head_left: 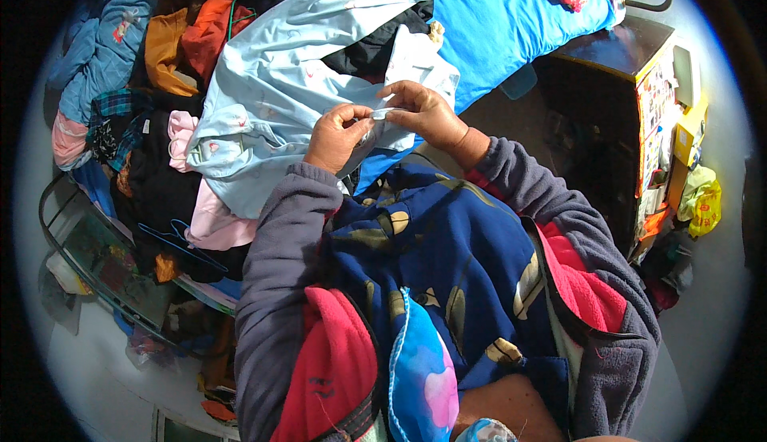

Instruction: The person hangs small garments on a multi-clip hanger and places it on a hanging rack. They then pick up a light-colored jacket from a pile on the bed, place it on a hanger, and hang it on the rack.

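Note:
A light blue garment [276, 66] with a small print, seemingly a shirt, lies spread over a heap of clothes in front of me. My left hand [339, 137] pinches a narrow pale edge of it between thumb and fingers. Close beside it, my right hand [425, 116] is closed on the same edge with thumb and forefinger. The short strip between the fingertips is too small to tell whether it is a cuff, a hem or a placket. Dark cloth [367, 50] shows behind the garment's folds.
Orange clothing [209, 38], a pink garment [220, 222] and a blue wire hanger [180, 242] lie at the left. A bright blue bedcover [499, 18] stretches across the far side. A dark-topped cabinet [615, 46] stands at the right, a yellow bag [705, 206] beside it.

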{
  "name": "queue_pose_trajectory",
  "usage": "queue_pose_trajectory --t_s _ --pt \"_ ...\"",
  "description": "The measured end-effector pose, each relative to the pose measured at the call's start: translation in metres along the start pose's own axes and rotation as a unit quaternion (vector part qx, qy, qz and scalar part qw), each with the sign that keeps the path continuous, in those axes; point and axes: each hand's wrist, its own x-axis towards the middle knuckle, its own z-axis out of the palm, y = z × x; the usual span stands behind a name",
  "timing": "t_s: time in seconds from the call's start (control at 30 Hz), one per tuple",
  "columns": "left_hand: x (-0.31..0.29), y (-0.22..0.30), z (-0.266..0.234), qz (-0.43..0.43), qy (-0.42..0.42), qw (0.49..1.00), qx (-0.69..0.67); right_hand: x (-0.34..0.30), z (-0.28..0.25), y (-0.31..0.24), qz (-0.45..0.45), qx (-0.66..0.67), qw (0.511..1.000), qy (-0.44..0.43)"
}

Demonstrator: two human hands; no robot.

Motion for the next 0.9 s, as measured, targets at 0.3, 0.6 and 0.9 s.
queue_pose_trajectory --t_s 0.3,0.6,0.9 --pt "-0.003 -0.005 -0.006 -0.098 -0.15 0.974 -0.138 0.002 0.003 0.014 0.052 -0.036 0.996 -0.056" --pt "-0.004 -0.028 0.0 -0.09 -0.102 0.987 -0.088 -0.016 -0.027 0.013 0.001 -0.274 0.954 -0.12" --pt "0.022 -0.012 -0.012 -0.088 -0.146 0.971 0.168 -0.035 -0.06 0.011 -0.036 -0.318 0.933 -0.166"
